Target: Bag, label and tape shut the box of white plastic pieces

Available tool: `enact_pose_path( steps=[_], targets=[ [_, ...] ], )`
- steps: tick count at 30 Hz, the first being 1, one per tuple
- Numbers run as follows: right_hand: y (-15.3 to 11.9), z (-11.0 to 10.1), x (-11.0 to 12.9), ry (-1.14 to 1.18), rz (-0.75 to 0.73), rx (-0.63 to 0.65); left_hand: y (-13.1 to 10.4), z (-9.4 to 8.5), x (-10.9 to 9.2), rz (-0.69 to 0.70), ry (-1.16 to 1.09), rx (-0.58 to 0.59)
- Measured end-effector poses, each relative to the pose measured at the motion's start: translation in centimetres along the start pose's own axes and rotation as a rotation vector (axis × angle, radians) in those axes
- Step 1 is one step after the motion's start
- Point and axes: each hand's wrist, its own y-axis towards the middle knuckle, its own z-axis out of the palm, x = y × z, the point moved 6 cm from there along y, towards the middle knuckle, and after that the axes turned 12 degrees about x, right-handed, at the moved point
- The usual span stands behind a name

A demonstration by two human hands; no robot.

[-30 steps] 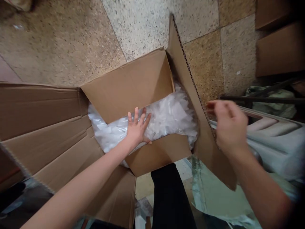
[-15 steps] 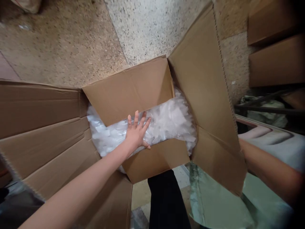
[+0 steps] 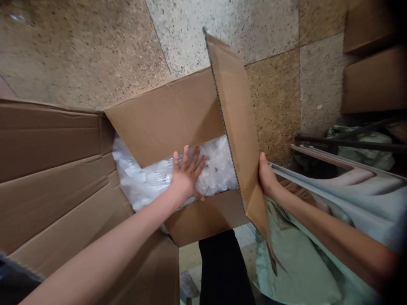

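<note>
An open cardboard box stands on the floor, with a clear plastic bag of white pieces inside it. My left hand lies on the bag with its fingers spread. The two shorter flaps are folded in over the bag, one beyond my left hand and one on the near side. At the right, my right hand is against the outer face of the raised right flap. Its thumb side shows at the flap's edge; most of its fingers are hidden or flat against the cardboard. The wide left flap hangs outward.
More cardboard boxes stand at the upper right on the tiled floor. Pale green sacking lies at the lower right, beside glossy printed panels. My black-clad leg is close to the box's near side.
The right flap has swung up and inward to the left, with my right hand now visible against its outer side. My left hand stays spread on the bag.
</note>
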Motion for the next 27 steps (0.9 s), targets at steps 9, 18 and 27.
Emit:
enact_pose_path(
  steps=[9,18,27],
  targets=[
    [-3.5,3.4,2.5,-0.624,-0.237,-0.405,0.1,0.6,0.2,0.046,0.001,-0.061],
    [-5.4,8.4,5.1,-1.131,-0.957,-0.267,0.6,1.1,0.2,0.004,0.067,-0.050],
    [-5.4,10.9,4.8,-1.205,-1.148,-0.062,-0.2,0.4,-0.1,-0.012,0.106,-0.093]
  ],
)
